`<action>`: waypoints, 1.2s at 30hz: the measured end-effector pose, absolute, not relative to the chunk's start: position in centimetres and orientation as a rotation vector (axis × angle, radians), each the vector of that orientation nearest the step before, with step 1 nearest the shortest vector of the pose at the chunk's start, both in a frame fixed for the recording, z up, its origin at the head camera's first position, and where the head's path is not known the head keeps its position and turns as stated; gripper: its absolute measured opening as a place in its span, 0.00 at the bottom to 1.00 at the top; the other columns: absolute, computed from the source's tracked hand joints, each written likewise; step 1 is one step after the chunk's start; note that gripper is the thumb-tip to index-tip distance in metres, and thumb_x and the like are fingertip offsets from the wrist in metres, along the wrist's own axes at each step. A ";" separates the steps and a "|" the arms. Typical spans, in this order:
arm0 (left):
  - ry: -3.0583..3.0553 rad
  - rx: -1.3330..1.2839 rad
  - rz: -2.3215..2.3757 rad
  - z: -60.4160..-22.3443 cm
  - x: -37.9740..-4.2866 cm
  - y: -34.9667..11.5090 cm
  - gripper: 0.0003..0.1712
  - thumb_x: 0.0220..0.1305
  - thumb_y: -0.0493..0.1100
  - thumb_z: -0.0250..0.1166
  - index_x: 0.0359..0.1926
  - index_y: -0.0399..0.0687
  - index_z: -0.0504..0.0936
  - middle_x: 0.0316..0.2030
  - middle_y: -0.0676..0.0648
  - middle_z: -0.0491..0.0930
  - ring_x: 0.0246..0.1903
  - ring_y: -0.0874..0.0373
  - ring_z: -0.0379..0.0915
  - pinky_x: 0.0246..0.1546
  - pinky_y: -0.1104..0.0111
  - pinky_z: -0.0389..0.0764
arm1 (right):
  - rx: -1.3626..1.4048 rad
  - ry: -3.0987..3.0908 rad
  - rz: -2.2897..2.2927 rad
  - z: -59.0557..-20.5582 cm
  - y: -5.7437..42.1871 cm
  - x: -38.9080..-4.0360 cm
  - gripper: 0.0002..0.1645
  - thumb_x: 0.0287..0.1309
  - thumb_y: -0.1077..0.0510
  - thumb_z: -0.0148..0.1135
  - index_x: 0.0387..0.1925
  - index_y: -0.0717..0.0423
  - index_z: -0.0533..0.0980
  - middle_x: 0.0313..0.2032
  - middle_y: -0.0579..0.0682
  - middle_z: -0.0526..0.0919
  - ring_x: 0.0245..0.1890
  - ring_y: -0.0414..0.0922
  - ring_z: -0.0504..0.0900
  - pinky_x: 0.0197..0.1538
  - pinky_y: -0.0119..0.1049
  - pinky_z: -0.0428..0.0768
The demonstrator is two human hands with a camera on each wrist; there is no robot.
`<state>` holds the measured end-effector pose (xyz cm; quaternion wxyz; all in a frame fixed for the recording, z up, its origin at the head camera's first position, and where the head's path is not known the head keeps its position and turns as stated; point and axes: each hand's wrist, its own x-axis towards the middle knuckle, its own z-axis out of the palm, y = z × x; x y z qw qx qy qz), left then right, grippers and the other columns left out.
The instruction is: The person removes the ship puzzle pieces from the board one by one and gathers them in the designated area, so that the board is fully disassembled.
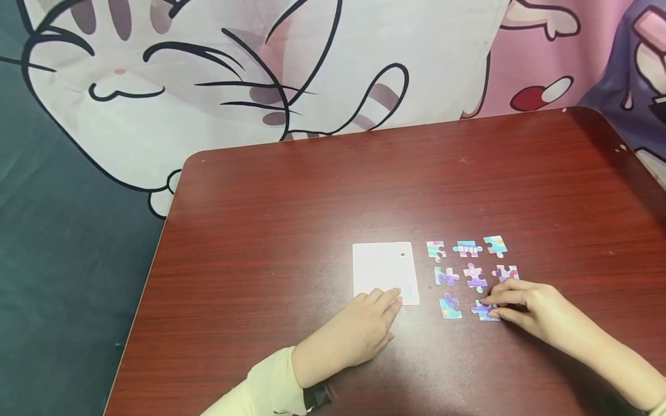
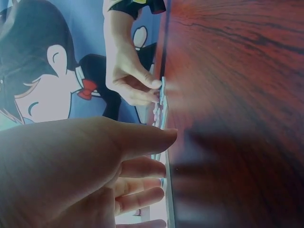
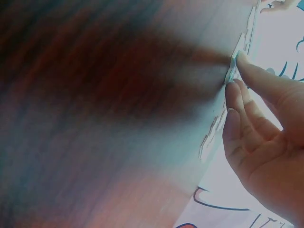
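Observation:
A white square card lies on the brown table, with faint print near its lower right corner. My left hand rests there, extended fingertips on the card's lower edge. To the right of the card, several pastel jigsaw pieces lie spaced out in rows. My right hand pinches one purple and blue jigsaw piece of the nearest row between thumb and fingers, low at the tabletop. In the right wrist view, thumb and fingertips meet the thin edge of that piece. The fingers hide part of it.
A corner jigsaw piece lies left of the pinched one. Another jigsaw piece is partly covered by the right hand. Beyond the far edge of the wooden table hangs a cartoon cat cloth.

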<state>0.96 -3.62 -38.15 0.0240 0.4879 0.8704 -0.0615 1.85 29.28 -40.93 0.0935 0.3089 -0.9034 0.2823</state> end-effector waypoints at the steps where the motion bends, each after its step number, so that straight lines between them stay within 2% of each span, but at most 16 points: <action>1: 2.694 1.505 -0.180 -38.2 1.0 -3.7 0.33 0.63 0.57 0.56 0.63 0.44 0.69 0.63 0.47 0.66 0.52 0.60 0.66 0.45 0.73 0.73 | 0.907 -2.688 0.831 -40.9 29.3 1.9 0.10 0.42 0.54 0.73 0.32 0.47 0.84 0.32 0.36 0.80 0.30 0.29 0.76 0.33 0.14 0.69; 5: 2.699 1.476 -0.164 -38.3 1.0 -3.7 0.32 0.63 0.57 0.57 0.64 0.46 0.69 0.63 0.46 0.66 0.53 0.58 0.66 0.44 0.73 0.73 | 0.859 -2.727 0.795 -40.9 29.1 2.0 0.23 0.26 0.65 0.77 0.32 0.45 0.83 0.32 0.36 0.81 0.29 0.29 0.76 0.33 0.15 0.69; 8: 2.704 1.445 -0.164 -38.2 1.0 -3.8 0.32 0.63 0.57 0.57 0.64 0.49 0.69 0.62 0.46 0.65 0.52 0.58 0.66 0.43 0.73 0.73 | 0.833 -2.745 0.770 -40.8 29.0 2.1 0.27 0.22 0.68 0.77 0.32 0.44 0.83 0.32 0.35 0.81 0.29 0.30 0.77 0.33 0.15 0.68; 12: 2.708 1.433 -0.181 -37.9 1.0 -3.8 0.31 0.63 0.57 0.57 0.64 0.50 0.69 0.62 0.45 0.65 0.51 0.58 0.66 0.44 0.73 0.73 | 0.821 -2.758 0.790 -40.4 28.8 2.1 0.27 0.24 0.69 0.76 0.33 0.43 0.83 0.33 0.34 0.80 0.30 0.29 0.76 0.33 0.16 0.68; 15: 2.714 1.426 -0.188 -37.9 1.0 -3.9 0.32 0.62 0.58 0.57 0.64 0.51 0.69 0.63 0.44 0.65 0.54 0.57 0.65 0.53 0.71 0.71 | 0.802 -2.775 0.854 -40.2 28.7 2.1 0.27 0.27 0.70 0.75 0.34 0.42 0.82 0.32 0.33 0.80 0.29 0.26 0.74 0.32 0.16 0.68; 20: 2.702 1.401 -0.182 -38.0 0.9 -4.1 0.33 0.62 0.59 0.57 0.66 0.52 0.67 0.66 0.39 0.59 0.64 0.51 0.57 0.66 0.65 0.57 | 0.789 -2.783 0.885 -39.8 28.3 1.5 0.26 0.29 0.69 0.74 0.34 0.43 0.83 0.29 0.30 0.79 0.28 0.23 0.72 0.33 0.15 0.68; 25: 2.666 1.374 -0.138 -38.3 0.8 -4.4 0.34 0.64 0.59 0.55 0.68 0.54 0.63 0.67 0.40 0.58 0.65 0.51 0.56 0.66 0.64 0.58 | 0.802 -2.789 0.881 -39.5 27.7 0.9 0.24 0.32 0.67 0.75 0.37 0.44 0.83 0.28 0.27 0.76 0.28 0.24 0.71 0.34 0.16 0.68; 33: 2.633 1.404 -0.166 -38.3 0.7 -4.8 0.35 0.65 0.60 0.54 0.69 0.55 0.61 0.68 0.42 0.58 0.65 0.52 0.58 0.63 0.64 0.62 | 0.839 -2.781 0.813 -39.5 26.6 0.1 0.33 0.29 0.58 0.79 0.46 0.47 0.81 0.39 0.38 0.84 0.42 0.29 0.78 0.46 0.14 0.67; 36: 2.640 1.425 -0.183 -38.0 0.7 -4.8 0.35 0.64 0.60 0.54 0.69 0.54 0.62 0.67 0.42 0.59 0.64 0.52 0.59 0.63 0.65 0.63 | 0.883 -2.765 0.823 -39.4 25.9 -0.3 0.33 0.29 0.59 0.79 0.47 0.49 0.81 0.39 0.39 0.84 0.41 0.33 0.80 0.46 0.14 0.68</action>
